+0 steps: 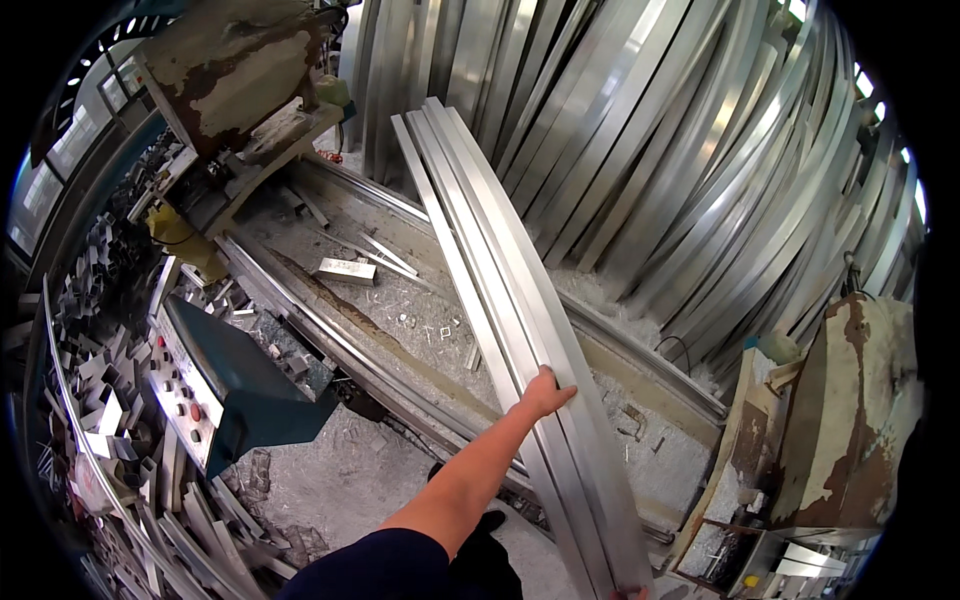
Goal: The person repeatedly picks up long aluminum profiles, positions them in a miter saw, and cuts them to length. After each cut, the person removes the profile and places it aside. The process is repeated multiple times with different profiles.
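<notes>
Big stack of leaning metal bars (pixel 640 130) past the far side of the bed (pixel 640 385), so plenty left there. Held profiles (pixel 480 220) slant crosswise over the bed, far ends beyond it, not in line with its length; can't tell from here if they touch it. My read: partway, profiles in hand, nothing clearly finished.

Counts: leaning bars, many, too overlapped to number; one bed; held profiles, at least three, edges merge; two rust-patched housings (pixel 225 85), one at each end of the bed; one offcut heap (pixel 110 400), near side, by the bed's left end, pieces uncountable; one teal control box (pixel 245 375), near side of the bed; one short silver block (pixel 347 271), on the bed, toward its left end; two hands. Left hand (pixel 545 393): grip closed over a profile, above the bed. Right hand (pixel 630 594): barely showing, near side of the bed, at the profiles; can't tell its grip.
</notes>
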The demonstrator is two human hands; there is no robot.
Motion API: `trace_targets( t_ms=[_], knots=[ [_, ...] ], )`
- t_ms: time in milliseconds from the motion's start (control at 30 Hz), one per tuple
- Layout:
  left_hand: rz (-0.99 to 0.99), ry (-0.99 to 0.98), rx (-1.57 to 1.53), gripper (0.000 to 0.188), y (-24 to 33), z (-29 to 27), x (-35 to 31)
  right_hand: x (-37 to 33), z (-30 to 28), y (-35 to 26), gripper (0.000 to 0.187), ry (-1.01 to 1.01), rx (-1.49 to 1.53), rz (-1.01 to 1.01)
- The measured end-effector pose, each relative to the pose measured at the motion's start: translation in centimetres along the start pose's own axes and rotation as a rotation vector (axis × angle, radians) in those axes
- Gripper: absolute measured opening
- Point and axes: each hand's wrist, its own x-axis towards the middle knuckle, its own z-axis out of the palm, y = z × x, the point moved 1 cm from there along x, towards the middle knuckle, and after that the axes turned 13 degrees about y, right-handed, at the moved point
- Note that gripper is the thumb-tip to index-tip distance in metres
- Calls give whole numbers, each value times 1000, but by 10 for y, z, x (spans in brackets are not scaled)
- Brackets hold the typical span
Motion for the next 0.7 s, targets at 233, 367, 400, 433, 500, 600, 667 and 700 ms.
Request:
trace_targets(
  t_ms=[233, 367, 400, 433, 500, 600, 667, 700],
  knots=[
    [91, 73, 43, 74, -8, 12, -9, -10, 61, -27, 32, -54, -1067, -393],
    [73, 70, -75, 90, -23, 11, -15, -27, 178, -289, 41, 77, -279, -642],
    [56, -5, -108, 91, -21, 7, -17, -22, 214, -332, 41, 140, -277, -836],
    [41, -84, -138, 91, -22, -1, -20, -15, 251, -375, 48, 106, -282, -909],
    [133, -206, -223, 83, -36, -20, -21, -8, 329, -455, 63, 45, -294, -1061],
    [227, -166, -262, 63, -83, -74, -7, 23, 440, -522, 83, -43, -391, -1082],
    [199, 49, -46, 52, -143, -137, 25, 27, 509, -569, 87, -63, -443, -1106],
    [217, 278, 137, 42, -183, -170, 40, 29, 539, -592, 90, -66, -468, -1118]
  ],
)
